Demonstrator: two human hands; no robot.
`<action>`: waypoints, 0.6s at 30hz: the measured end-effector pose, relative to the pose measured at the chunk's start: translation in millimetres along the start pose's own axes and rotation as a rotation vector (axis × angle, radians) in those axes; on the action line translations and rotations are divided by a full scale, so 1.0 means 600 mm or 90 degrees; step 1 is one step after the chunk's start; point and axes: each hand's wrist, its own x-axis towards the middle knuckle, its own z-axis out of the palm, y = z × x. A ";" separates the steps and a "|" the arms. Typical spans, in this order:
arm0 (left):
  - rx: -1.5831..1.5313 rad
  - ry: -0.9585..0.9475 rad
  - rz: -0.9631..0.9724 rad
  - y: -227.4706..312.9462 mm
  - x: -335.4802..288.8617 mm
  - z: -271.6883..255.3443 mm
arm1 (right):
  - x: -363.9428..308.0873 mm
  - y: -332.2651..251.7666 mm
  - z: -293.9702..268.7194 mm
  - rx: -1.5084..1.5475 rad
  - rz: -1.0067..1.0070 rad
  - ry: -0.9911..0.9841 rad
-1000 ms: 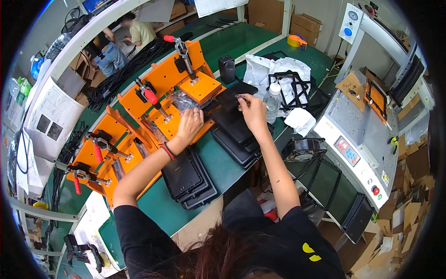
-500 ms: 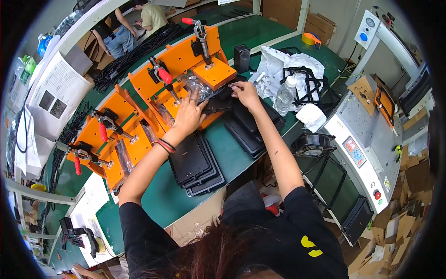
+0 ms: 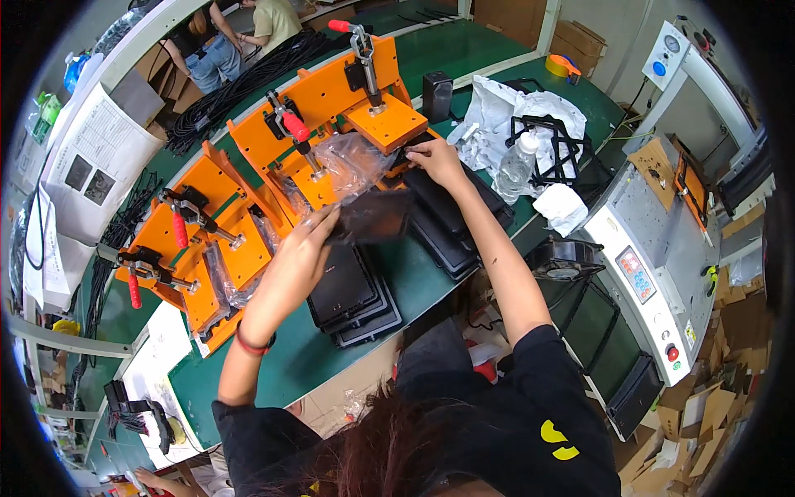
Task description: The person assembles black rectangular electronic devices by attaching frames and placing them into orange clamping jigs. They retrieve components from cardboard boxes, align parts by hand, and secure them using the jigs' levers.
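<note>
My left hand (image 3: 300, 255) is closed on the edge of a thin dark panel (image 3: 374, 217), tilted and a little blurred, in front of the orange clamp fixture (image 3: 310, 108). Crumpled clear plastic film (image 3: 352, 161) lies on the fixture just beyond the panel. My right hand (image 3: 437, 161) pinches at a small dark part beside the fixture's raised orange plate (image 3: 387, 124); what its fingertips hold is too small to make out. Below that hand sit stacked black housings (image 3: 447, 211). Another stack of black housings (image 3: 344, 290) rests on the green table, near my left forearm.
A second orange fixture (image 3: 219, 195) with red-handled clamps stands at left. Toward the right are a clear bottle (image 3: 517, 168), white cloths (image 3: 561, 209), black frames (image 3: 542, 145) and a machine with a control panel (image 3: 636, 269). Two people (image 3: 211, 50) are at the back.
My left hand has drawn back toward me, lifting and tilting the dark panel off the fixture. More of the clear film shows. My right hand stays close to the same spot.
</note>
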 end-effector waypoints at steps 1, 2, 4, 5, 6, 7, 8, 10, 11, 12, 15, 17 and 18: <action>-0.024 0.000 -0.003 0.007 -0.014 -0.016 | 0.001 0.007 -0.001 -0.036 -0.011 -0.002; -0.051 -0.001 -0.049 0.014 -0.037 -0.038 | -0.001 -0.003 0.001 -0.061 -0.016 -0.002; -0.100 0.009 -0.153 0.024 -0.105 -0.078 | -0.005 -0.043 0.013 -0.105 -0.036 -0.013; -0.129 0.040 -0.170 0.019 -0.126 -0.082 | -0.005 -0.036 0.011 -0.104 -0.028 0.002; -0.159 0.071 -0.186 0.012 -0.149 -0.086 | -0.004 -0.030 0.008 -0.104 -0.019 0.017; -0.147 0.102 -0.193 -0.003 -0.184 -0.083 | -0.005 -0.025 0.005 -0.105 -0.012 0.031; -0.130 0.138 -0.207 -0.009 -0.221 -0.078 | -0.007 -0.026 0.014 -0.143 -0.037 0.051; -0.103 0.207 -0.346 0.003 -0.282 -0.064 | -0.013 -0.027 0.026 -0.225 -0.091 0.095; -0.049 0.236 -0.358 0.006 -0.302 -0.053 | -0.015 -0.025 0.028 -0.186 -0.080 0.088; 0.004 0.263 -0.373 0.011 -0.322 -0.043 | -0.016 -0.022 0.026 -0.146 -0.069 0.080; 0.108 0.241 -0.447 0.021 -0.375 0.006 | -0.029 -0.028 0.016 -0.102 -0.068 0.059; 0.141 0.231 -0.479 0.024 -0.419 0.043 | -0.040 -0.044 0.003 -0.090 -0.061 0.032; 0.150 0.232 -0.510 0.028 -0.440 0.064 | -0.042 -0.051 0.000 -0.082 -0.055 0.029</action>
